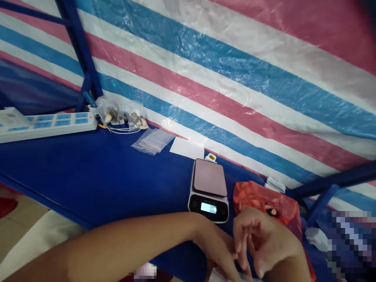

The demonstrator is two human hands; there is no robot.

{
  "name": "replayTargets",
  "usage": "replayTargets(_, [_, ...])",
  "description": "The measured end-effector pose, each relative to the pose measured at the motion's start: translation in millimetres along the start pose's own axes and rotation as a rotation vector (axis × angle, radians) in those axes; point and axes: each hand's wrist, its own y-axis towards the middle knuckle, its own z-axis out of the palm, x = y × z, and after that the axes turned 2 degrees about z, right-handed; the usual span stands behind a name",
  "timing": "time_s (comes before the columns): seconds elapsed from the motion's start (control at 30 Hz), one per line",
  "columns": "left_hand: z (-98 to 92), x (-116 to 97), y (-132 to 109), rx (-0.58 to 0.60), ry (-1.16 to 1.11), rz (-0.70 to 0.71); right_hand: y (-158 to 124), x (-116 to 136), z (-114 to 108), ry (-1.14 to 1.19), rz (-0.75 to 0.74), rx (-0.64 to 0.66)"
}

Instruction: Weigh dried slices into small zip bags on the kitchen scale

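My left hand [216, 244] and my right hand [264, 243] meet at the bottom edge of the head view, fingers bent and pressed together over something pale that is mostly cut off by the frame. Just behind them on the blue table [96, 176] stands a small digital scale [209, 190] with a pink pan and a lit display. A red plastic bag [264, 199] lies right of the scale, touching my right hand's far side.
A white power strip [47, 125] lies at the far left. Small clear bags with parts [123, 117], empty zip bags [152, 141] and a white paper [187, 149] sit along the striped tarp wall [235, 70]. Blue frame bars [82, 51] rise at left and right.
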Motion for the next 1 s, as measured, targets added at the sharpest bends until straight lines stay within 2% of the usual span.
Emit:
replayTargets(0.17, [0.8, 6.3, 9.4, -0.132, -0.157, 0.230, -4.5, 9.1, 11.6, -0.115, 0.071, -0.196])
replayTargets(0.23, [1.0, 5.0, 10.0, -0.251, -0.281, 0.247, -7.7, 12.7, 12.6, -0.120, 0.020, -0.276])
replayTargets(0.33, [2.3, -2.9, 4.7, -0.517, -0.512, 0.317, -14.9, 16.5, 9.1, -0.215, -0.104, -0.391])
replayTargets(0.4, [3.5, -9.0, -0.6, -0.603, -0.633, 0.387, -17.7, 18.1, 6.4, -0.293, -0.171, -0.474])
replayTargets(0.47, [4.3, -13.2, -4.6, -0.637, -0.729, 0.434, -16.3, 19.2, 5.0, -0.311, -0.221, -0.557])
replayTargets(0.6, [3.0, -16.7, -6.3, -0.653, -0.866, 0.567, -4.8, 20.5, 4.1, -0.203, -0.382, -0.684])
replayTargets(0.67, [1.2, -17.5, -6.4, -0.562, -0.898, 0.649, 0.6, 20.8, 3.4, -0.143, -0.426, -0.751])
replayTargets(0.73, [-0.6, -17.5, -7.5, -0.452, -0.902, 0.690, 3.9, 20.8, 2.6, -0.105, -0.406, -0.810])
replayTargets(0.8, [-1.8, -16.6, -9.7, -0.389, -0.863, 0.734, 5.6, 20.6, 2.0, -0.090, -0.371, -0.844])
replayTargets(0.9, [-2.4, -13.7, -13.6, -0.376, -0.773, 0.821, 7.1, 20.2, 1.8, -0.069, -0.367, -0.886])
replayTargets(1.0, [-3.3, -10.3, -15.0, -0.385, -0.724, 0.830, 7.5, 19.1, 2.9, -0.050, -0.367, -0.906])
